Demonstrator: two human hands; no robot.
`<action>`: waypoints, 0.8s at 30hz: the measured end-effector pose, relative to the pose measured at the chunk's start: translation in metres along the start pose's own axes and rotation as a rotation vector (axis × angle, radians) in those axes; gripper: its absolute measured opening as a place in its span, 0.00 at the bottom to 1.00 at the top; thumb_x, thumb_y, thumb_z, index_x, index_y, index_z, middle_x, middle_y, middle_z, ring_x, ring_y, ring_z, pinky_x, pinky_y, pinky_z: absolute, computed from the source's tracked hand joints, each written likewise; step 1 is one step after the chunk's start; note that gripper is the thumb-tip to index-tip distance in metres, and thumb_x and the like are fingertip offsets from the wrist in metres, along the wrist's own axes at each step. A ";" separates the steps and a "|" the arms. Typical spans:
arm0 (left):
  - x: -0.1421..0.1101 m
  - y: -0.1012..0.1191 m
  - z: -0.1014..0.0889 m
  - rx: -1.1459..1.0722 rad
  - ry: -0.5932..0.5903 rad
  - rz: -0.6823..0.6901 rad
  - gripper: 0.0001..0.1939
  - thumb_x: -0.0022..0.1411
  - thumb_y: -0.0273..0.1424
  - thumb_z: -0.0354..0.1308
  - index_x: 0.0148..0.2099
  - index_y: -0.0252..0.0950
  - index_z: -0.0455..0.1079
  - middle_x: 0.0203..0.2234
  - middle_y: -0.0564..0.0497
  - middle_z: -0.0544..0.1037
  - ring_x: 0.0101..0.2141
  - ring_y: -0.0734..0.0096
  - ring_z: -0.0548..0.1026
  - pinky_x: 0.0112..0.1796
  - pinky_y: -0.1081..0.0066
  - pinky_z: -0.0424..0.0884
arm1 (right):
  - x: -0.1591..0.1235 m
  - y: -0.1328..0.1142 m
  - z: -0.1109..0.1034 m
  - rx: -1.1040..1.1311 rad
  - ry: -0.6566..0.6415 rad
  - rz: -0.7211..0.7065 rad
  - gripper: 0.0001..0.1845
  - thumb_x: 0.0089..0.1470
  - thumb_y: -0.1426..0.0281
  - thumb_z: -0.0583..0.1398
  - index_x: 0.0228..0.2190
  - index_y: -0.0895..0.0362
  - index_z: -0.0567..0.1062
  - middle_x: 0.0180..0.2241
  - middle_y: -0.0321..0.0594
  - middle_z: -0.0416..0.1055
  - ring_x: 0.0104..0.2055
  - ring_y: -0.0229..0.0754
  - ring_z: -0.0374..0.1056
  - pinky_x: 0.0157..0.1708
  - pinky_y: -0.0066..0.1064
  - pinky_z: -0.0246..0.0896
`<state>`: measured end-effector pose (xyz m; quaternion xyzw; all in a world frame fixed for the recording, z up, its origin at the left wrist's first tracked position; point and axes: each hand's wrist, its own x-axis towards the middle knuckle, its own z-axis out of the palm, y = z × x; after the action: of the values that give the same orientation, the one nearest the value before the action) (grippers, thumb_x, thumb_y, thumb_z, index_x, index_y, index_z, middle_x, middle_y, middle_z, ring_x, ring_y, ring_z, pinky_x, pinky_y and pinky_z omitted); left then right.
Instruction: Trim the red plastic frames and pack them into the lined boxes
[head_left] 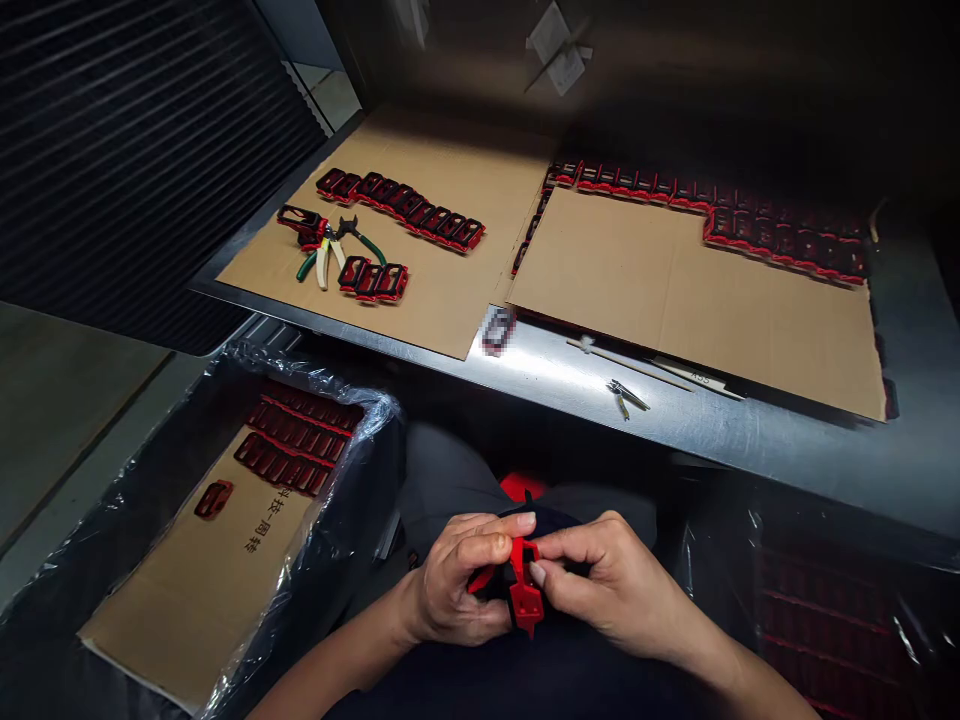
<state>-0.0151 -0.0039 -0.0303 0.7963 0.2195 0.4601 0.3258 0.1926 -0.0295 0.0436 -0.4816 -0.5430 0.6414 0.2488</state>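
Note:
Low in the head view, above my lap, a red and black plastic part (527, 598) is held between both hands. My left hand (469, 575) wraps round its left side, with the thumb and index finger along its top. From the right, my right hand (600, 570) pinches the part's edge between thumb and index finger. The fingers cover much of the part, so its full shape is hidden. On the table beyond lie small pliers (627, 395) near the front edge.
Cardboard sheets (600, 270) on the metal table bear rows of red-black frames (420, 212). Green-handled cutters (352, 235) and white-handled pliers (323, 262) lie at left. A plastic-lined bin (382, 405) with more frames stands lower left; another bin (825, 620) is at lower right.

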 end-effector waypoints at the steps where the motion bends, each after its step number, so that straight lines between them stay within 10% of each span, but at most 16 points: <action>1: 0.000 0.000 -0.001 0.007 -0.006 0.011 0.36 0.57 0.37 0.69 0.64 0.40 0.59 0.46 0.40 0.83 0.38 0.65 0.84 0.41 0.69 0.80 | 0.001 0.001 0.001 -0.002 0.011 0.012 0.13 0.58 0.72 0.59 0.25 0.59 0.80 0.18 0.28 0.58 0.22 0.31 0.50 0.23 0.26 0.46; 6: -0.001 -0.001 -0.003 -0.010 -0.030 0.004 0.38 0.56 0.35 0.70 0.65 0.41 0.58 0.48 0.40 0.82 0.37 0.65 0.84 0.40 0.68 0.79 | 0.002 0.001 0.004 0.019 0.031 0.050 0.12 0.58 0.70 0.59 0.28 0.59 0.83 0.20 0.31 0.68 0.23 0.32 0.56 0.25 0.25 0.51; 24: 0.002 0.001 -0.004 -0.016 -0.054 0.002 0.38 0.57 0.40 0.69 0.65 0.42 0.58 0.46 0.39 0.83 0.33 0.67 0.84 0.36 0.70 0.79 | -0.004 -0.001 -0.006 0.012 -0.095 0.017 0.13 0.58 0.74 0.56 0.24 0.58 0.76 0.18 0.27 0.50 0.20 0.30 0.43 0.20 0.27 0.39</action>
<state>-0.0170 -0.0021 -0.0266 0.8059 0.2063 0.4405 0.3374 0.1994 -0.0296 0.0461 -0.4536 -0.5461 0.6689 0.2204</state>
